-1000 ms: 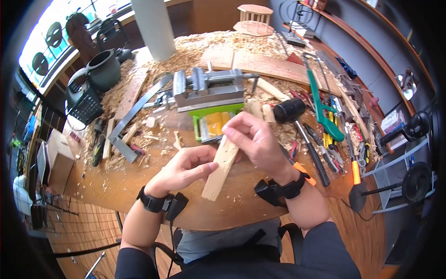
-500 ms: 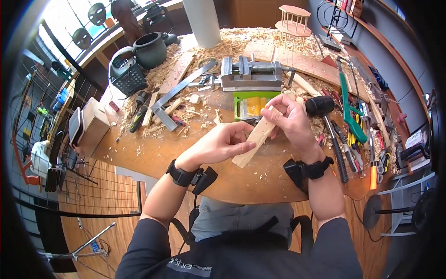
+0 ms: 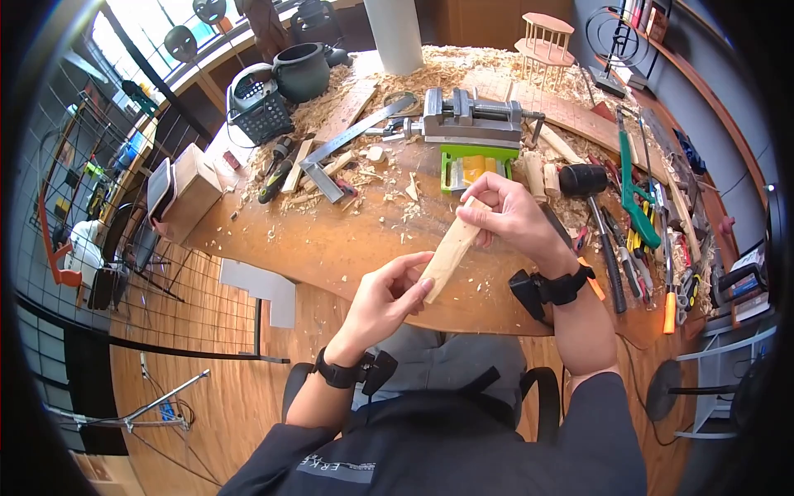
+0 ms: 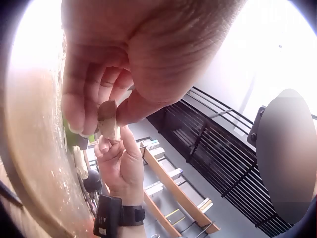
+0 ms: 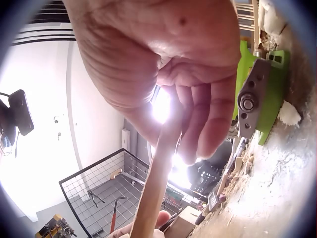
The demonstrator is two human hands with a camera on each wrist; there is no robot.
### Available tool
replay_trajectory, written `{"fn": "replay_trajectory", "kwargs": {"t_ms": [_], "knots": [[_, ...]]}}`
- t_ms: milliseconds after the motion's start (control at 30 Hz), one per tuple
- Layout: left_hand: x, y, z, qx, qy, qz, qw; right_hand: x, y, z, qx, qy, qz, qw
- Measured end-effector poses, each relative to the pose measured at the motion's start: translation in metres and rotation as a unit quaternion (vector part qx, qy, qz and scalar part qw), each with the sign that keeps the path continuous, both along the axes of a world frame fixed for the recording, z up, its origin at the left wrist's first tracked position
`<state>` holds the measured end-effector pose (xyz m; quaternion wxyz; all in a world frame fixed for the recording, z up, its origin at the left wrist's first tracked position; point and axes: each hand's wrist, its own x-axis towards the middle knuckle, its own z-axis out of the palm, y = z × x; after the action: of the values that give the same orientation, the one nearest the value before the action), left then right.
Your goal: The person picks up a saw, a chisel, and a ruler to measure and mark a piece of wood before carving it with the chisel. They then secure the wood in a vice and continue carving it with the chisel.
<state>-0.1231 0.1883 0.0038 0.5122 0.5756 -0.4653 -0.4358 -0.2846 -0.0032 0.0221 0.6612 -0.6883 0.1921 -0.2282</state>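
A short flat strip of pale wood [image 3: 451, 252] is held slantwise over the front of the workbench, between both hands. My left hand [image 3: 387, 299] pinches its near end, thumb on the upper face. At the far end my right hand [image 3: 514, 221] grips it between thumb and fingers. In the left wrist view the strip's blunt end [image 4: 109, 121] shows between thumb and fingertips. The right wrist view looks along the narrow edge of the strip [image 5: 154, 186], with the left fingertips at its lower end.
Beyond the hands stand a green-and-yellow tool box [image 3: 475, 165] and a metal vise [image 3: 471, 120]. A steel square [image 3: 347, 145] lies at the left, among shavings. To the right are a black mallet [image 3: 583, 179], a green-handled saw [image 3: 637, 194] and several hand tools.
The head view has swung, so the bench has shifted in frame. My left hand has slid to the strip's near end. The right hand keeps its grip at the far end.
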Motion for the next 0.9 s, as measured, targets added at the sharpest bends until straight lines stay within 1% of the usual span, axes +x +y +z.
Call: {"fn": "replay_trajectory", "kwargs": {"t_ms": [67, 133, 233, 300, 333, 400, 467, 500, 533, 567, 600, 633, 667, 700, 733, 800, 833, 867, 900], "knots": [[0.001, 0.008, -0.002, 0.003, 0.048, 0.020, 0.999, 0.002, 0.000, -0.001, 0.000, 0.006, -0.003, 1.000], [0.002, 0.014, 0.000, -0.009, 0.064, 0.032, 0.997, 0.003, 0.002, -0.002, 0.004, 0.014, -0.007, 1.000], [0.007, 0.022, -0.002, -0.045, 0.075, 0.049, 0.995, 0.005, 0.006, -0.004, 0.037, -0.069, 0.015, 0.997], [0.008, 0.027, -0.002, -0.055, 0.070, 0.061, 0.994, 0.004, 0.008, -0.001, 0.050, -0.072, 0.030, 0.996], [0.006, 0.030, -0.002, -0.053, 0.074, 0.060, 0.994, 0.004, 0.009, 0.000, 0.062, -0.080, 0.045, 0.994], [0.003, 0.034, -0.003, -0.057, 0.087, 0.055, 0.993, 0.005, 0.010, -0.002, 0.061, -0.071, 0.044, 0.995], [-0.003, 0.037, -0.006, -0.046, 0.092, 0.044, 0.994, 0.006, 0.008, -0.004, 0.019, -0.037, 0.051, 0.998], [-0.009, 0.039, -0.007, -0.037, 0.120, 0.024, 0.992, 0.006, 0.008, -0.003, 0.021, -0.012, 0.050, 0.998], [-0.013, 0.040, -0.007, -0.029, 0.149, 0.004, 0.988, 0.005, 0.007, -0.002, 0.022, -0.011, 0.049, 0.999], [-0.014, 0.040, -0.012, -0.012, 0.168, -0.016, 0.986, 0.003, 0.006, -0.001, -0.062, 0.021, 0.013, 0.998], [-0.017, 0.040, -0.016, -0.012, 0.170, -0.017, 0.985, 0.001, 0.005, 0.002, -0.146, 0.053, -0.022, 0.988], [-0.021, 0.041, -0.021, -0.003, 0.178, -0.009, 0.984, -0.008, 0.001, 0.013, -0.199, 0.079, -0.059, 0.975], [-0.026, 0.042, -0.025, 0.006, 0.186, 0.000, 0.983, -0.019, 0.003, 0.028, -0.220, 0.070, -0.131, 0.964], [-0.030, 0.043, -0.029, 0.008, 0.185, 0.015, 0.983, -0.036, 0.004, 0.038, -0.203, -0.008, -0.172, 0.964], [-0.034, 0.045, -0.031, 0.008, 0.190, 0.015, 0.982, -0.056, 0.009, 0.048, -0.229, -0.027, -0.211, 0.950], [-0.042, 0.048, -0.034, 0.020, 0.185, 0.040, 0.982, -0.098, 0.024, 0.054, -0.239, -0.014, -0.308, 0.921], [-0.045, 0.049, -0.036, 0.022, 0.192, 0.038, 0.980, -0.118, 0.032, 0.053, -0.297, 0.047, -0.331, 0.894], [-0.049, 0.050, -0.039, 0.033, 0.159, 0.044, 0.986, -0.134, 0.043, 0.051, -0.329, 0.121, -0.352, 0.868], [-0.053, 0.051, -0.041, 0.044, 0.126, 0.048, 0.990, -0.149, 0.052, 0.045, -0.327, 0.178, -0.350, 0.860]]}}
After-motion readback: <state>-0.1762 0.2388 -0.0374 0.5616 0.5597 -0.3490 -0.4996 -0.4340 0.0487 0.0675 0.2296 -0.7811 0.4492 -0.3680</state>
